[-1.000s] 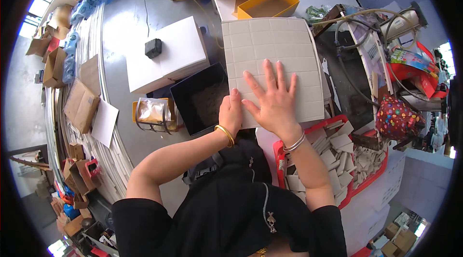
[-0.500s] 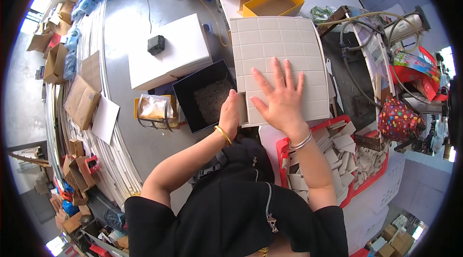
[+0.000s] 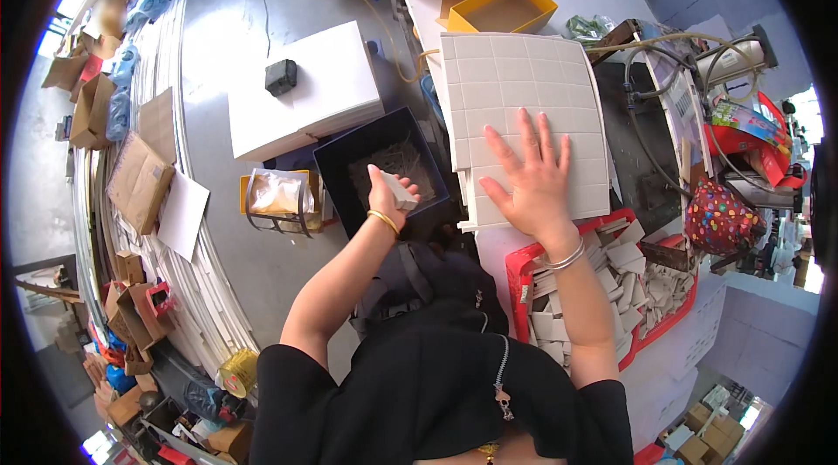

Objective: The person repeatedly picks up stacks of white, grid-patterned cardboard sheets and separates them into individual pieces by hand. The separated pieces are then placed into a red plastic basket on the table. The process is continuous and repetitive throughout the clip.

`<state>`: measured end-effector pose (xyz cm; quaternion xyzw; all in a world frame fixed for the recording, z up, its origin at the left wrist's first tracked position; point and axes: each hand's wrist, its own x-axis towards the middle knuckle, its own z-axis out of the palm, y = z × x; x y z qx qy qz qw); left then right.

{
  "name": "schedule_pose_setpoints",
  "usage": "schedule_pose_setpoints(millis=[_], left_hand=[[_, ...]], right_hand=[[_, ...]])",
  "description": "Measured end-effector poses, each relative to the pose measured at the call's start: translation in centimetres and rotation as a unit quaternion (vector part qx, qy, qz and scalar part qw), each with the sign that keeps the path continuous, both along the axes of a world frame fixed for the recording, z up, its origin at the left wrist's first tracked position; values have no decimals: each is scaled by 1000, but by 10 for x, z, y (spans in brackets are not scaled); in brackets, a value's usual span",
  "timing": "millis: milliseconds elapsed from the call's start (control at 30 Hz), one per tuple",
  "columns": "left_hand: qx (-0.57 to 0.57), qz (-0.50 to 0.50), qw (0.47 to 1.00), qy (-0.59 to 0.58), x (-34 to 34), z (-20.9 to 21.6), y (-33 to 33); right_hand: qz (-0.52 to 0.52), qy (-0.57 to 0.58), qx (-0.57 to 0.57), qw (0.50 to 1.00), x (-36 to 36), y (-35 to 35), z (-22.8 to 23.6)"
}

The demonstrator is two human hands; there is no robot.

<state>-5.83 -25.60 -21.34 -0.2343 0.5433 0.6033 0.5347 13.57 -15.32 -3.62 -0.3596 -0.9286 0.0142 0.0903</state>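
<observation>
A pale sheet, scored into a grid of squares, lies on the stack at the table's edge. My right hand presses flat on its near part, fingers spread and nothing in them. My left hand is away from the sheet, above the near side of a dark open box. Between its thumb and fingers sits a small white board piece. Loose scraps lie in the bottom of the box. Close to my right forearm stands a red crate holding many white pieces.
Two yellow trays sit beyond the sheet. A white stack with a small black block stands left of the dark box. Hoses and a spotted bag are at the right. Long white strips line the left.
My left hand has moved left from the sheet's edge to over the dark box, carrying a small piece that has come off the near left corner. My right hand stays flat on the sheet.
</observation>
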Motion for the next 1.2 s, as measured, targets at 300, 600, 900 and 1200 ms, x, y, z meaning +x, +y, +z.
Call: schedule_pose_setpoints(millis=[300,600,900,1200], left_hand=[[22,-160,976,149,-12,47,39],[155,-320,886,297,21,108,80],[180,-230,952,97,28,152,82],[154,-211,931,256,41,130,97]], right_hand=[[1,-3,3,1000,-3,0,0],[0,-5,-10,1000,0,-1,5],[-32,35,-25,999,-14,15,6],[-30,4,-4,1000,-23,15,-3]])
